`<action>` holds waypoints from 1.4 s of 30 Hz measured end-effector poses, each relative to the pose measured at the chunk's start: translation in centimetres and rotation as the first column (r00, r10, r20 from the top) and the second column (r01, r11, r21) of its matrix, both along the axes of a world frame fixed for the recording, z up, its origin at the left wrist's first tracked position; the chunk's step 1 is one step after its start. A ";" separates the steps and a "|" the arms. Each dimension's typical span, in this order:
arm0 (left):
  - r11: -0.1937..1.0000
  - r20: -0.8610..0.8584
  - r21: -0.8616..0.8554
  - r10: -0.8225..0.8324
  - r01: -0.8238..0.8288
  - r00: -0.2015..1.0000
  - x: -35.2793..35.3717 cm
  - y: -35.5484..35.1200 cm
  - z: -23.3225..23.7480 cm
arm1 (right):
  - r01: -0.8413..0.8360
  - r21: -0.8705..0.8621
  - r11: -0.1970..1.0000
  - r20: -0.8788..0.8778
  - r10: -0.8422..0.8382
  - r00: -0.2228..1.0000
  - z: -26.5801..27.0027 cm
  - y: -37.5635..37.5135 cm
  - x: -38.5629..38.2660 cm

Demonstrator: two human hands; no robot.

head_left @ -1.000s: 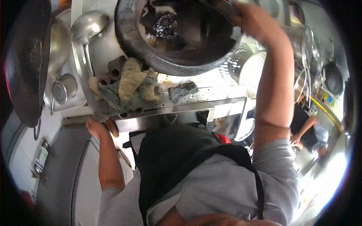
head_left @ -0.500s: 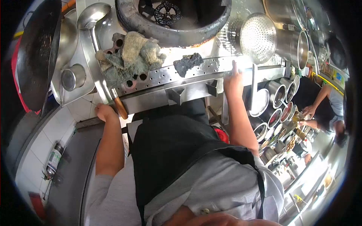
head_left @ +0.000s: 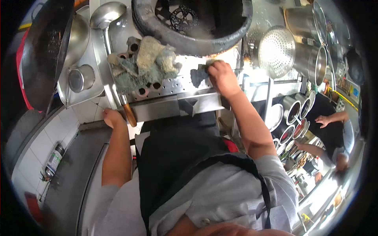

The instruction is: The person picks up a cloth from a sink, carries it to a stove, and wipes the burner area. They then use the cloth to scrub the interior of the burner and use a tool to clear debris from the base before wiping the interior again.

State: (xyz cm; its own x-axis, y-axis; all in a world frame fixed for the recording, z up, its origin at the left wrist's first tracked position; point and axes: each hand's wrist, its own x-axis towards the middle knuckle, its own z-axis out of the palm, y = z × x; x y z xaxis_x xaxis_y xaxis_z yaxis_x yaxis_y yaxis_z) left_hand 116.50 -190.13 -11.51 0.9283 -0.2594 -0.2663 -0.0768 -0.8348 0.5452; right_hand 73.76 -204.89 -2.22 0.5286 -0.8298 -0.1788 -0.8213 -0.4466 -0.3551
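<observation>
My right hand (head_left: 225, 78) is at the perforated steel strip in front of the wok burner, its fingers bent down and closed on the right end of a dark, ragged cloth (head_left: 199, 76). The fingertips are partly hidden. My left hand (head_left: 113, 117) is at the counter's front edge, curled, just left of the wooden handle of a ladle (head_left: 108, 42); what its fingers hold, if anything, is hidden. Between the ladle and the dark cloth lies a heap of worn grey-green and tan rags (head_left: 151, 59).
A black burner ring (head_left: 193, 42) stands behind the strip. On the right are a perforated skimmer (head_left: 277, 53), steel pots (head_left: 311, 61) and several containers. On the left are a dark wok (head_left: 46, 55) and a small metal cup (head_left: 81, 78). A co-worker's hand (head_left: 323, 121) shows far right.
My right hand has moved left from the counter's right side onto the dark cloth, and its outstretched finger has bent. My left hand stays by the ladle handle. The view has shifted slightly.
</observation>
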 end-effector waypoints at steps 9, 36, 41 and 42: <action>0.968 0.014 0.218 0.120 -0.121 0.993 -2.3 -2.7 3.4 | 0.222 0.603 0.766 0.673 -0.638 0.373 7.4 -5.9 -2.4; 0.970 0.130 0.156 0.168 -0.187 0.977 -2.3 -3.8 2.3 | 0.396 0.486 0.779 -0.469 -0.150 0.870 -25.1 -29.1 5.1; 0.983 0.141 0.146 0.094 -0.115 0.986 -1.6 -2.3 2.0 | 0.330 0.311 0.891 -0.536 -0.122 0.835 -26.4 -29.4 0.5; 0.984 0.138 0.129 0.104 -0.122 0.985 -1.7 -2.7 1.2 | 0.282 0.263 0.923 -0.501 -0.119 0.857 -26.9 -30.7 -0.5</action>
